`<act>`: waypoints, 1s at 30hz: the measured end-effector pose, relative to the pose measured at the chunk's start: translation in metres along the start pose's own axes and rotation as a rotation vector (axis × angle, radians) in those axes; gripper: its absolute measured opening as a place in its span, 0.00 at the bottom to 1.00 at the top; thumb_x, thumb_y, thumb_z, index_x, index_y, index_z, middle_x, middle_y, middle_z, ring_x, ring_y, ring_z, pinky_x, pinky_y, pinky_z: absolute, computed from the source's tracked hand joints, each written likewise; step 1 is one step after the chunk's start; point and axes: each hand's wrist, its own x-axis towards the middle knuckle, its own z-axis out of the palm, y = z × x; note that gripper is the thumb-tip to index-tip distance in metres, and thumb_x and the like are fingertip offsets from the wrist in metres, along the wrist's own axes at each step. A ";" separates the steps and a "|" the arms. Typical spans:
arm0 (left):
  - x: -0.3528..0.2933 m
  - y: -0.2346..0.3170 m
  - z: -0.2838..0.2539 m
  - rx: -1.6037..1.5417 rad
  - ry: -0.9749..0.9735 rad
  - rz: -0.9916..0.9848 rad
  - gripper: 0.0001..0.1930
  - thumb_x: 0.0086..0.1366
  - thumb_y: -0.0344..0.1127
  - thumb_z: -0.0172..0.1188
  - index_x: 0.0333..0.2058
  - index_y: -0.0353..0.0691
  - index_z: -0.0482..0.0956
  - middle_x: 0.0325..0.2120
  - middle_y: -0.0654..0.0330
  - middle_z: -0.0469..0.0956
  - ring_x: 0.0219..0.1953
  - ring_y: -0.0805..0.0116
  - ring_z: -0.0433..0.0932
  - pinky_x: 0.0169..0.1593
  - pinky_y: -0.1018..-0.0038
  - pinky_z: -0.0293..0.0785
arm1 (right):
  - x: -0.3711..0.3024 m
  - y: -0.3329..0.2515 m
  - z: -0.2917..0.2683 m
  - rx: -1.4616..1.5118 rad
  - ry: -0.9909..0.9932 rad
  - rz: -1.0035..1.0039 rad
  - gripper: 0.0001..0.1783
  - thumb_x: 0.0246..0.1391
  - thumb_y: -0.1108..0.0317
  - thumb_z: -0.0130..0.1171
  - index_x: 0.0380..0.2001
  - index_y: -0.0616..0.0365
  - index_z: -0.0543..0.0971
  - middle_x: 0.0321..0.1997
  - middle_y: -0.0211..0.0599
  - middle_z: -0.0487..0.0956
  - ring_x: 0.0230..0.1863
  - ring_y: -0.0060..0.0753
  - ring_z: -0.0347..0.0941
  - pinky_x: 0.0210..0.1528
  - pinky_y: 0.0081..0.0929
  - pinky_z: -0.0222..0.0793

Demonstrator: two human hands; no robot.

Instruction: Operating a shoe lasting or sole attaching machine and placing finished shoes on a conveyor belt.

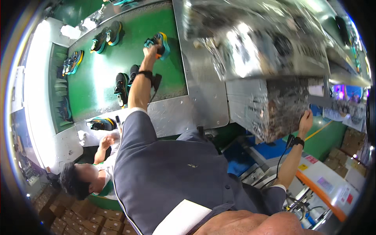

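Note:
My left hand reaches far forward and grips a dark sports shoe with a teal and yellow sole, over the green belt. A pair of black shoes lies on the belt to the left of my forearm. My right hand is at the right side of a shiny metal box. Its fingers look curled in at the box edge; what they hold, if anything, I cannot make out.
More shoes stand on the belt, a pair at the back and others at the left. A co-worker sits at the lower left, near a single shoe. A metal plate borders the belt. Cartons stack behind.

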 end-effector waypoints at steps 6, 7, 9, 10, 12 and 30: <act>0.129 0.045 -0.009 0.372 0.187 0.333 0.30 0.47 0.37 0.69 0.46 0.22 0.72 0.36 0.44 0.79 0.37 0.56 0.79 0.40 0.67 0.76 | 0.001 0.020 -0.002 -0.174 -0.096 -0.006 0.26 0.65 0.57 0.41 0.56 0.65 0.70 0.55 0.56 0.73 0.55 0.57 0.69 0.57 0.38 0.63; 0.158 0.023 -0.087 0.335 0.442 0.498 0.25 0.49 0.38 0.68 0.41 0.25 0.76 0.34 0.47 0.80 0.39 0.55 0.79 0.44 0.67 0.74 | 0.039 0.011 0.030 -0.212 -0.195 -0.099 0.26 0.65 0.57 0.41 0.57 0.66 0.69 0.56 0.56 0.73 0.55 0.57 0.69 0.57 0.38 0.62; 0.102 0.038 0.011 0.488 0.208 0.661 0.21 0.46 0.41 0.65 0.36 0.31 0.79 0.30 0.46 0.81 0.35 0.50 0.81 0.43 0.63 0.76 | 0.006 0.050 -0.003 -0.272 -0.120 -0.009 0.26 0.64 0.57 0.42 0.57 0.65 0.70 0.55 0.55 0.73 0.55 0.56 0.69 0.57 0.38 0.62; 0.086 0.022 0.006 0.412 0.196 0.724 0.18 0.48 0.42 0.64 0.32 0.32 0.79 0.29 0.46 0.81 0.32 0.52 0.81 0.41 0.65 0.75 | 0.010 0.050 0.000 -0.238 -0.101 -0.040 0.25 0.64 0.57 0.43 0.56 0.65 0.70 0.54 0.55 0.74 0.54 0.55 0.70 0.56 0.38 0.63; 0.003 -0.001 0.013 0.066 -0.204 0.744 0.11 0.56 0.35 0.61 0.31 0.31 0.79 0.23 0.60 0.78 0.27 0.72 0.75 0.34 0.73 0.73 | 0.007 0.018 0.004 -0.165 -0.062 0.030 0.25 0.63 0.57 0.44 0.55 0.64 0.71 0.53 0.56 0.74 0.53 0.54 0.70 0.56 0.38 0.63; -0.499 0.176 0.041 0.296 -1.224 0.940 0.13 0.58 0.33 0.65 0.38 0.30 0.81 0.41 0.49 0.81 0.46 0.58 0.79 0.52 0.66 0.72 | 0.014 -0.022 -0.022 0.118 -0.129 -0.205 0.21 0.61 0.54 0.46 0.40 0.62 0.77 0.30 0.54 0.79 0.34 0.57 0.76 0.38 0.47 0.71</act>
